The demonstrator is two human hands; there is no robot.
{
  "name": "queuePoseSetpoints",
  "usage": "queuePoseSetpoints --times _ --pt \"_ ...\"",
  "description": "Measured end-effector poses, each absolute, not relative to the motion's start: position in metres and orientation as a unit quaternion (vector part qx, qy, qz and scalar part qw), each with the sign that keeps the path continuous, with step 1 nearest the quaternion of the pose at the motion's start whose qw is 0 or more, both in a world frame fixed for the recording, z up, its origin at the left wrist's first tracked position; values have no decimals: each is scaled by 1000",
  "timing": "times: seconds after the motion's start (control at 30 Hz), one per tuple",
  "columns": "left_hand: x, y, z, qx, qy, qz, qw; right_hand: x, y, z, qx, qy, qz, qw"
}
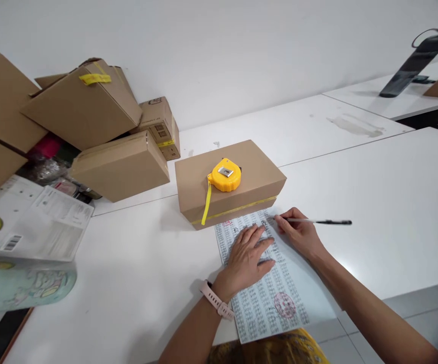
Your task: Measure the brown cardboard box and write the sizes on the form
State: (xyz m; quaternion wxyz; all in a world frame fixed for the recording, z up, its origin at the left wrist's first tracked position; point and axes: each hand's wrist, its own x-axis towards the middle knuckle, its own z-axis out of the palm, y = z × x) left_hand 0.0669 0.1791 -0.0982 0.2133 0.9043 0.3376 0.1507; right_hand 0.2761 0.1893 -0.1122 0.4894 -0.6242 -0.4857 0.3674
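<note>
My left hand (250, 255) lies flat on a printed sheet of paper (257, 308), fingers spread. The sheet has dense rows of small dark marks, a red round stamp near its lower edge and larger handwritten characters near the top. My right hand (298, 230) pinches a pen (317, 221) with a clear barrel and black end. The pen's tip is near the upper right of the printing. Just beyond the paper sits a closed brown cardboard box (257, 167) with a yellow tape measure (225, 175) on top, its yellow strap hanging over the front.
Several cardboard boxes (90, 106) are piled at the back left, against the wall. A white carton with an avocado picture (52, 222) and a pale green bottle (33, 285) stand at the left. A dark water bottle (416, 63) is at the far right on the white table (355, 202).
</note>
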Motion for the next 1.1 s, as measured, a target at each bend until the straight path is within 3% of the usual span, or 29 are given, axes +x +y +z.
queuePoseSetpoints --times 0.23,1.1 --pt "67 179 -99 905 335 152 214 275 188 -110 -639 -549 307 443" --pt "66 179 -100 908 335 139 210 278 190 -120 -627 -570 302 437"
